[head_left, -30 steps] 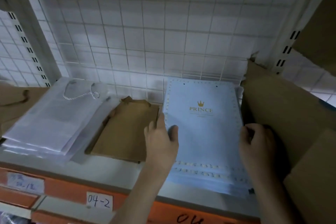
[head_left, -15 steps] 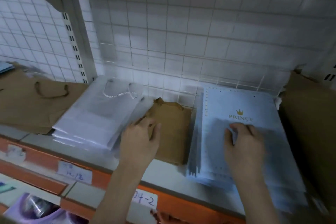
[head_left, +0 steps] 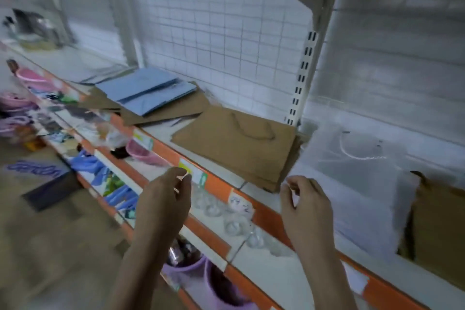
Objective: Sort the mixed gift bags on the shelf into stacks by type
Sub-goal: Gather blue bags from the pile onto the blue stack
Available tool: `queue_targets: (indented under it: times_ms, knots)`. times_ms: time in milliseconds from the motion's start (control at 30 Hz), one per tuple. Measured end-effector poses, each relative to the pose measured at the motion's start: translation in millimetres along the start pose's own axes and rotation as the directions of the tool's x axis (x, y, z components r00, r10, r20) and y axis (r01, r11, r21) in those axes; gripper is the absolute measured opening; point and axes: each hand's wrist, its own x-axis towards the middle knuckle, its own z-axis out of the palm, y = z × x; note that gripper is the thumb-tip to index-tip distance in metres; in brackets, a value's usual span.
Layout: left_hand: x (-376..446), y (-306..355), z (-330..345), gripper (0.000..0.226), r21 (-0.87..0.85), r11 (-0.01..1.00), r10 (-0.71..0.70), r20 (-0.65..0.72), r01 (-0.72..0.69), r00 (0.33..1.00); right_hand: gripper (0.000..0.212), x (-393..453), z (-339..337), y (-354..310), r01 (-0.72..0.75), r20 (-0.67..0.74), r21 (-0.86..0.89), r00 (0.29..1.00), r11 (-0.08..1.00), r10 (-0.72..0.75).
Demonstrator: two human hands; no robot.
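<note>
Gift bags, brown point(head_left: 239, 148), blue point(head_left: 148, 90) and white point(head_left: 352, 171), are stacked on the shelf point(head_left: 256, 187) labelled "04-2"; left hand point(head_left: 163, 199) and right hand point(head_left: 305, 206) are held loosely curled, nothing gripped.

**Both hands raised, fingers loosely curled**

Two bare forearms rise from the bottom edge, the left from lower left of centre, the right from lower right, both slanting up and slightly inward. The left hand point(head_left: 167, 199) shows its back, wrist straight, fingers bent inward with the thumb tip close to the forefinger; motion blur hides whether they pinch anything. The right hand point(head_left: 305, 205) sits at about the same height, well apart from the left, also back toward the camera, its fingers point(head_left: 293, 185) curled loosely with the tips pointing left. Nothing plainly lies in either palm.
</note>
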Motion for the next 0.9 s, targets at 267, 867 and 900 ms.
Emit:
queue_targets:
  times_ms: [267, 867, 900]
  knots:
    - [58, -131, -64, 0.017, 0.066, 0.981, -0.177, -0.113, 0.185, 0.978, 0.016, 17, 127, -115, 0.104, 0.157, 0.132, 0.980, 0.986, -0.124]
    - [289, -315, -74, 0.020, 0.184, 0.958, -0.203, -0.110, 0.221, 0.973, 0.015, 163, 375, -262, 0.066, 0.169, 0.245, 0.979, 0.967, -0.110]
    - [301, -322, -72, 0.020, 0.174, 0.960, -0.205, -0.101, 0.220, 0.974, 0.015, 169, 384, -266, 0.066, 0.159, 0.245, 0.981, 0.967, -0.108]
